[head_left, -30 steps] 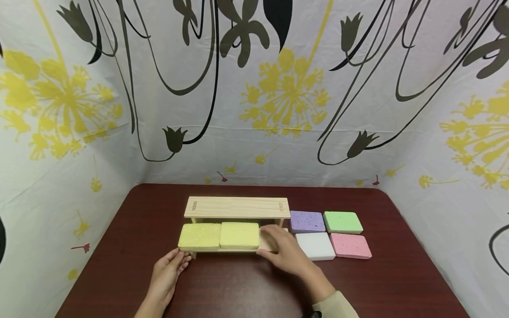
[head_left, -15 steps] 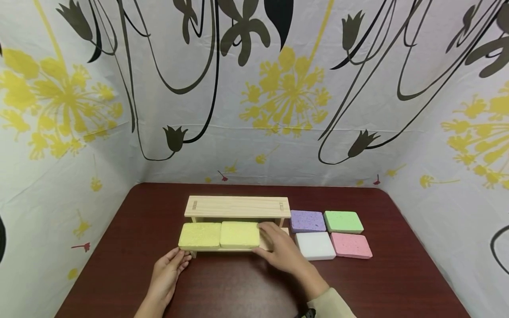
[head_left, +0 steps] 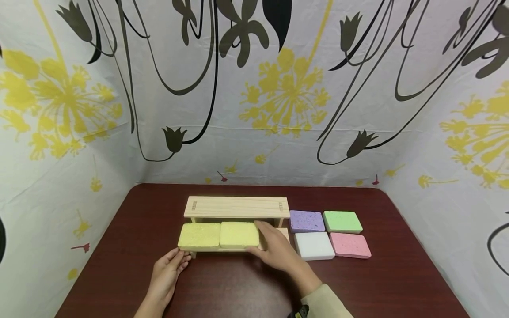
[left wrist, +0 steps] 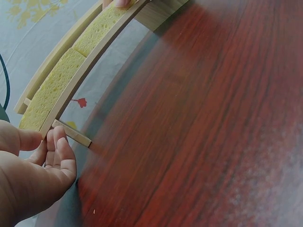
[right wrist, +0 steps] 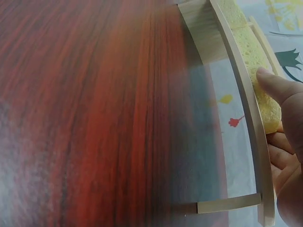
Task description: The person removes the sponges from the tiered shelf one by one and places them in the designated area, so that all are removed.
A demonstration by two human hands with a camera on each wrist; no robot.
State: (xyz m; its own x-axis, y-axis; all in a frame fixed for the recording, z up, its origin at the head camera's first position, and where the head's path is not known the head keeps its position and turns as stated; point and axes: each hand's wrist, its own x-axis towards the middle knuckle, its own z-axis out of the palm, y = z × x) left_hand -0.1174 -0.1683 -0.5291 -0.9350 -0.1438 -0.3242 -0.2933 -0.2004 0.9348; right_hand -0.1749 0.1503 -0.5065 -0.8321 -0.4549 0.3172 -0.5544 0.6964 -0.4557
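Note:
Two yellow sponges (head_left: pixel 199 236) (head_left: pixel 239 234) lie side by side on the lower front board of a small two-tier wooden shelf (head_left: pixel 237 206). My left hand (head_left: pixel 171 269) pinches the front left end of that board, below the left sponge; in the left wrist view the thumb and fingers (left wrist: pixel 59 146) meet at the board's end beside a short leg. My right hand (head_left: pixel 278 247) grips the right end of the right sponge. In the right wrist view its thumb (right wrist: pixel 279 85) presses the sponge's front side, while the other fingers are partly hidden behind.
Right of the shelf, a purple sponge (head_left: pixel 307 221), a green sponge (head_left: pixel 343 222), a white sponge (head_left: pixel 314 246) and a pink sponge (head_left: pixel 350 245) lie in two rows on the dark red wooden table (head_left: pixel 238 291). Patterned cloth (head_left: pixel 254 168) hangs behind and at both sides.
My right hand has shifted a little left along the board, its thumb and fingers closing in round the right sponge's end. The left hand and both yellow sponges look unmoved.

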